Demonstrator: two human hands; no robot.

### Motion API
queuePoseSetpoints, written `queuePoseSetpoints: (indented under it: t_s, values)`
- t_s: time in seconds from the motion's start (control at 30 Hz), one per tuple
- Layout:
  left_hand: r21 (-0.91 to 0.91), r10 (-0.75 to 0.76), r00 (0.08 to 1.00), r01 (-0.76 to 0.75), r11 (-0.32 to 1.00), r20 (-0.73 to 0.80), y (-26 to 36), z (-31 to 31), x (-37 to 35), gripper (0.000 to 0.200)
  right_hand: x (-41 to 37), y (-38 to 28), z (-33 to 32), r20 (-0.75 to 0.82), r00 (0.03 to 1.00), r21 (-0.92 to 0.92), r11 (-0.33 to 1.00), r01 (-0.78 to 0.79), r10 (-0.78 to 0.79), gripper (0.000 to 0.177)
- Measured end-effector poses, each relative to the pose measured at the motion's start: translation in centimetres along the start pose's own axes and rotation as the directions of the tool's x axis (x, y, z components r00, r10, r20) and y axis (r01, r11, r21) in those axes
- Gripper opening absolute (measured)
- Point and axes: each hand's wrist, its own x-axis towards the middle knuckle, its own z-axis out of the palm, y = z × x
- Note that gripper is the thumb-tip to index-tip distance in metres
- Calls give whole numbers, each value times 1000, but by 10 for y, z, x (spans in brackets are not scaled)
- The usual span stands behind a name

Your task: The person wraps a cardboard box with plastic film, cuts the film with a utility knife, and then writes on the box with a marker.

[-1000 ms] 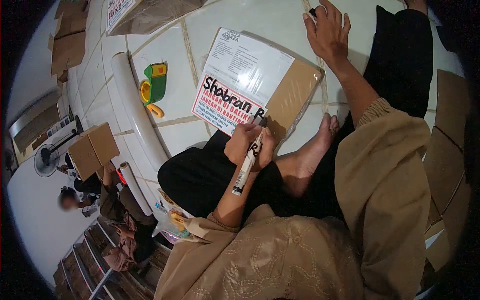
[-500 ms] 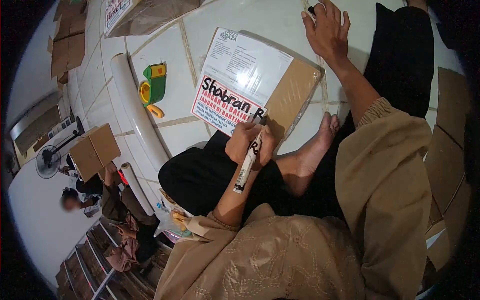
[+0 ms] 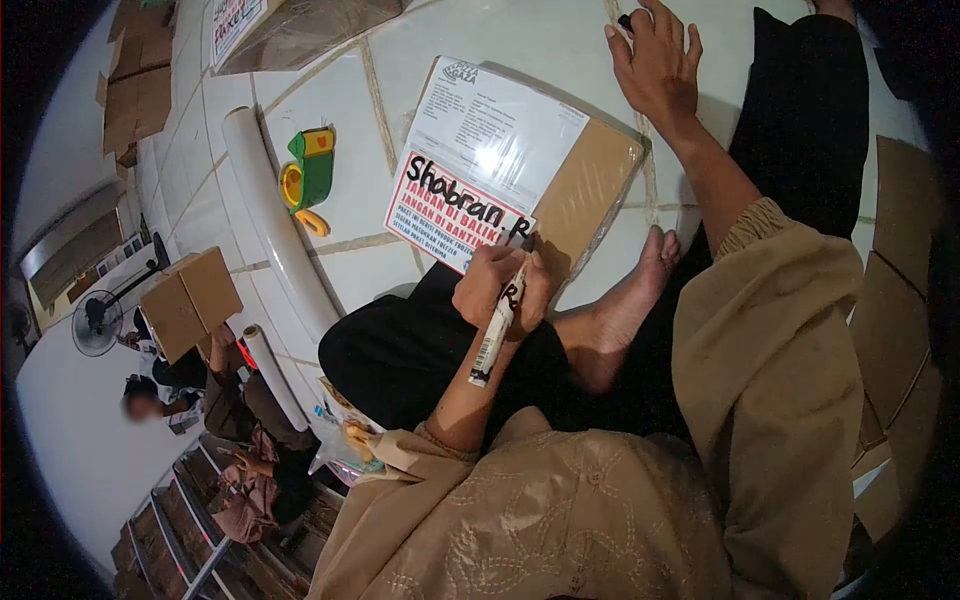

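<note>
A marker with a pale, scuffed barrel (image 3: 492, 335) is gripped in my left hand (image 3: 503, 290), its dark tip at the lower edge of the box's label. The cardboard box (image 3: 590, 185) lies wrapped in clear plastic on the tiles. On it are a printed white sheet (image 3: 490, 125) and a red-and-white label (image 3: 440, 220) with "Shabran. R" in thick black letters. My right hand (image 3: 655, 65) rests beyond the box's upper right corner, palm down with fingers spread, a small black cap (image 3: 626, 21) held between thumb and forefinger.
Left of the box lie a green and yellow tape dispenser (image 3: 308, 180) and a long plastic roll (image 3: 275, 215). Another box (image 3: 300, 35) stands at the top. Two people sit at the far left, near an open carton (image 3: 190, 300) and a fan (image 3: 97, 322). Flattened cardboard (image 3: 895, 300) lies right.
The view has shifted very slightly. Both hands keep nearly the same places, with the marker tip still at the label's edge. The lower person at the far left has moved a little.
</note>
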Motion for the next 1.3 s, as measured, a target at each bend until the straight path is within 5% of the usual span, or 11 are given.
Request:
queuePoseSetpoints:
  t_s: [1.13,1.3]
  values:
    - [76,-49,999,50,996,-3,2,-1,-7,14,0,2,0,-6,1000,26,1000,15,-15,29]
    - [45,-5,994,0,999,107,8,2,1,17,-1,1,1,-3,1000,22,1000,17,-17,29]
